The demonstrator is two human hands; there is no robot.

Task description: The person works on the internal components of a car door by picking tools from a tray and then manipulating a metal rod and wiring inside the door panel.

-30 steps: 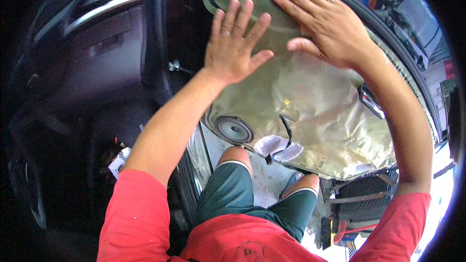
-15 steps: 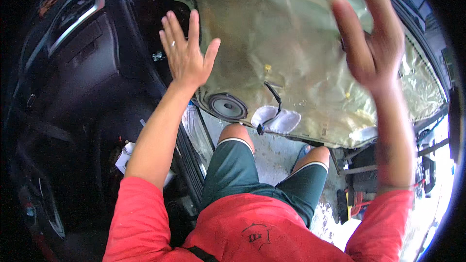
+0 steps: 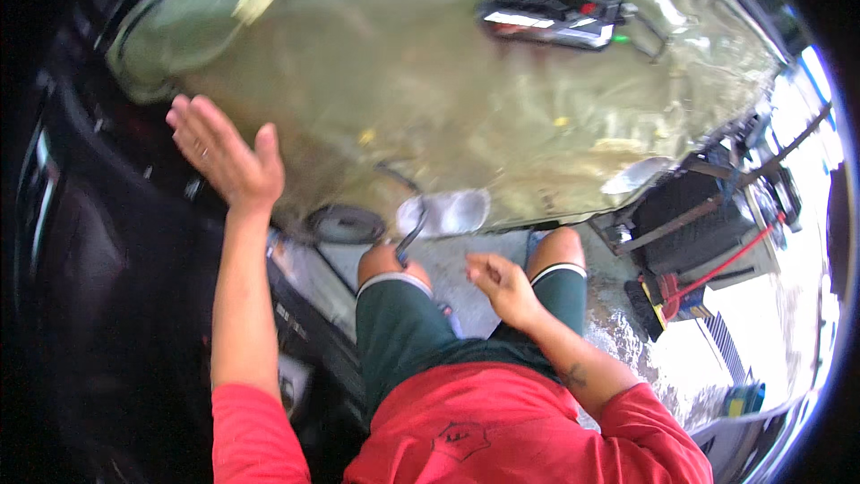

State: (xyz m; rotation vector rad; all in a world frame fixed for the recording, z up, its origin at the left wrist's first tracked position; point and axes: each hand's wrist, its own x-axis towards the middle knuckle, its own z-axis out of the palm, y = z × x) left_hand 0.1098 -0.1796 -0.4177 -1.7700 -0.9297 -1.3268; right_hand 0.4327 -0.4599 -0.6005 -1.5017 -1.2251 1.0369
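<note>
My left hand [image 3: 228, 157] is open, its fingers stretched out together and the thumb apart, with a ring on one finger. It lies at the left edge of a clear, yellowish plastic sheet [image 3: 430, 81] that covers the bare inner side of a car door. My right hand [image 3: 504, 289] is over my lap, away from the sheet, its fingers loosely curled with nothing visible in them. Higher on the door, a black inner door handle [image 3: 551, 13] with a shiny strip shows through an opening. A round dark speaker [image 3: 346, 225] sits low on the door.
A black cable [image 3: 415, 226] hangs beside a white padded patch [image 3: 461, 212] at the sheet's lower edge. To the left is the dark car interior [image 3: 107, 305]. At the right, a yellow-edged brush [image 3: 647, 306] and a red rod [image 3: 726, 262] are on the floor.
My right hand has dropped from in front of the upper door to my lap, and its fingers have curled. The view has turned right, uncovering the door handle. My left hand stays spread.
</note>
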